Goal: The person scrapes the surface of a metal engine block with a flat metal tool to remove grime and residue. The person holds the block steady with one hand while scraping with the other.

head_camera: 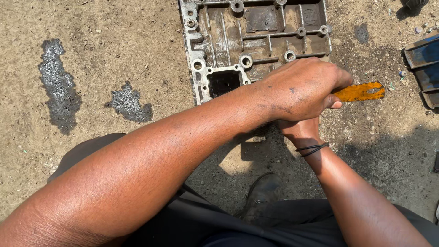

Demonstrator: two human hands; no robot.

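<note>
Both hands are clamped on an orange-handled tool (361, 92), the left hand (302, 89) over the right hand (299, 130), just near of a greasy metal engine cover (256, 36) lying on the dirt ground (91, 45).

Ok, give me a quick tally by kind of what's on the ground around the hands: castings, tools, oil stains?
Grey metal casting: 1
Orange-handled tool, gripped under the left hand with the right hand beneath: 1
Dark oil stains on the dirt: 2
Dark metal part at the right edge: 1
Total: 5
</note>
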